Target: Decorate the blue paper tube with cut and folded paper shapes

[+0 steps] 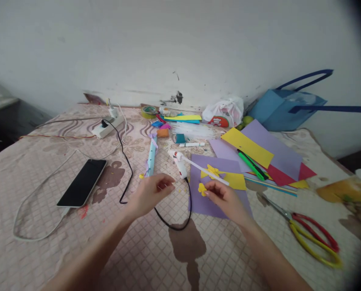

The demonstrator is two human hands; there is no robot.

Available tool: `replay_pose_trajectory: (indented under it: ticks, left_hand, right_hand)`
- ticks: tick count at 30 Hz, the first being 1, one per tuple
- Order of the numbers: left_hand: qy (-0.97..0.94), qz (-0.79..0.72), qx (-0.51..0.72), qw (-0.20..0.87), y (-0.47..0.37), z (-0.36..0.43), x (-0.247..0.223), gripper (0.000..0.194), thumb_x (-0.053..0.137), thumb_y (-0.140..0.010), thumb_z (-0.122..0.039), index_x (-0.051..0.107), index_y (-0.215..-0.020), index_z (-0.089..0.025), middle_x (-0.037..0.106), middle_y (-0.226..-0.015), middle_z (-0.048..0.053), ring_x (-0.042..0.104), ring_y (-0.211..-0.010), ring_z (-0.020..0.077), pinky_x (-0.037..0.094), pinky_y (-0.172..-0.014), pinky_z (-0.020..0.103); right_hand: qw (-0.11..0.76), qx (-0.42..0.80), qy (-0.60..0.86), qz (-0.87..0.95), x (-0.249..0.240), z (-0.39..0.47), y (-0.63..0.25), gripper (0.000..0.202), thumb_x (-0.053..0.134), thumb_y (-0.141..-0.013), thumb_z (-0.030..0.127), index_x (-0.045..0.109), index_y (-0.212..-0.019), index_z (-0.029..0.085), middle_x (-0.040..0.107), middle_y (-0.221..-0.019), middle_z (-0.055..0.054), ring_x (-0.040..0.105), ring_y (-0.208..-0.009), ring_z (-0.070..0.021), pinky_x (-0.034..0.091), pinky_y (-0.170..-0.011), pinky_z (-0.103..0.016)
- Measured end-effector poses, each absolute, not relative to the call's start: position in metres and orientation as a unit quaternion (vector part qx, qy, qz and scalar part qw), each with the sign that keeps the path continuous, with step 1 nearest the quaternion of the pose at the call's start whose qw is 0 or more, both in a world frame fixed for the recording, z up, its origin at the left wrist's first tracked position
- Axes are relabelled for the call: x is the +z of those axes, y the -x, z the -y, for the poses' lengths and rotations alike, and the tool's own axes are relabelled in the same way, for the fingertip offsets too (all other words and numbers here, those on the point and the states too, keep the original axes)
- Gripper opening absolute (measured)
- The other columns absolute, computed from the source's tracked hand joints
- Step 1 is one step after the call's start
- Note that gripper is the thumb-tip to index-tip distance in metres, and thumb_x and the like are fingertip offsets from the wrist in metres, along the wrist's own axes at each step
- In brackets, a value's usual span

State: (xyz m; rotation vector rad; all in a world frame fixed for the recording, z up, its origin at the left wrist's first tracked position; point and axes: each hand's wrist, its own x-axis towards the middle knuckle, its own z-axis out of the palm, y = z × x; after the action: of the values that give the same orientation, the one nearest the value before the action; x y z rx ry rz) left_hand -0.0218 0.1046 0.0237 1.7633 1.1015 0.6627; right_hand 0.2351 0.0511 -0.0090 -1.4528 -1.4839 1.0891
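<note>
My right hand (224, 198) pinches a small yellow paper flower (202, 189) over the purple sheet (203, 206). My left hand (153, 192) is held above the cloth with thumb and fingers apart and nothing between them. Just behind it lies a light blue strip (151, 155) with small purple pieces along it. Between and beyond the hands rests a white glue gun (179, 165), a long white glue stick (204, 169) reaching from it toward the right hand. More yellow cut shapes (212, 171) and a yellow strip (235, 180) lie on the purple sheet.
A phone (82, 182) on a white cable and a power strip (107, 126) are at left. The black cord (190, 206) loops between the hands. Scissors (289, 217), a green cutter (252, 165), coloured papers (271, 147) and a blue bag (277, 109) are at right.
</note>
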Motion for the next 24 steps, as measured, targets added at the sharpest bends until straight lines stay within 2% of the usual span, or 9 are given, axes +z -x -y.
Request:
replay_pose_trajectory:
  ticks: [4,10,12,18,21,24]
  left_hand:
    - [-0.725,-0.412,0.246,0.495,-0.002,-0.086,0.023,0.026,0.062,-0.078,-0.035,0.064,-0.097,-0.017,0.068,-0.087,0.005,0.061,-0.072,0.0129,0.048,-0.062,0.023]
    - [-0.737,-0.423,0.225,0.477,-0.008,-0.084,0.024,0.014,0.061,-0.077,-0.030,0.063,-0.077,-0.016,0.063,-0.067,0.001,0.054,-0.059,0.0103,0.040,-0.052,0.021]
    - [-0.731,-0.422,0.230,0.484,-0.006,-0.084,0.023,0.015,0.060,-0.078,-0.030,0.063,-0.077,-0.015,0.062,-0.065,0.000,0.052,-0.057,0.0098,0.039,-0.051,0.020]
    - [-0.686,-0.396,0.262,0.551,0.002,-0.088,0.019,0.016,0.059,-0.079,-0.029,0.060,-0.075,-0.014,0.061,-0.064,0.001,0.056,-0.057,0.0097,0.043,-0.053,0.020]
    - [-0.657,-0.405,0.285,0.568,0.016,-0.100,0.025,0.018,0.060,-0.077,-0.031,0.059,-0.075,-0.014,0.060,-0.063,0.001,0.056,-0.055,0.0092,0.045,-0.052,0.020]
    - [-0.649,-0.441,0.323,0.529,0.040,-0.128,0.034,0.018,0.062,-0.076,-0.032,0.060,-0.075,-0.014,0.062,-0.065,0.001,0.055,-0.055,0.0082,0.044,-0.051,0.019]
  right_hand:
    - [0.349,0.452,0.542,0.617,0.002,-0.041,-0.214,0.015,0.052,-0.086,0.029,0.060,-0.096,0.022,0.064,-0.090,-0.003,0.059,-0.081,-0.0163,0.047,-0.071,-0.029]
    - [0.372,0.477,0.525,0.599,0.005,-0.042,-0.201,0.015,0.056,-0.083,0.027,0.054,-0.097,0.021,0.059,-0.085,-0.001,0.056,-0.077,-0.0147,0.046,-0.068,-0.026]
    - [0.378,0.480,0.521,0.596,0.005,-0.044,-0.198,0.014,0.056,-0.083,0.027,0.053,-0.095,0.021,0.059,-0.083,-0.001,0.056,-0.076,-0.0144,0.046,-0.067,-0.026]
    - [0.372,0.470,0.513,0.614,0.002,-0.049,-0.191,0.017,0.056,-0.084,0.033,0.053,-0.096,0.022,0.059,-0.083,-0.001,0.057,-0.076,-0.0152,0.047,-0.066,-0.026]
    - [0.363,0.435,0.535,0.627,-0.003,-0.059,-0.196,0.018,0.053,-0.086,0.038,0.055,-0.091,0.021,0.059,-0.081,-0.002,0.056,-0.071,-0.0154,0.046,-0.061,-0.027]
    - [0.381,0.326,0.580,0.642,-0.007,-0.078,-0.204,0.020,0.052,-0.085,0.040,0.054,-0.088,0.020,0.059,-0.081,-0.004,0.055,-0.070,-0.0170,0.047,-0.063,-0.030]
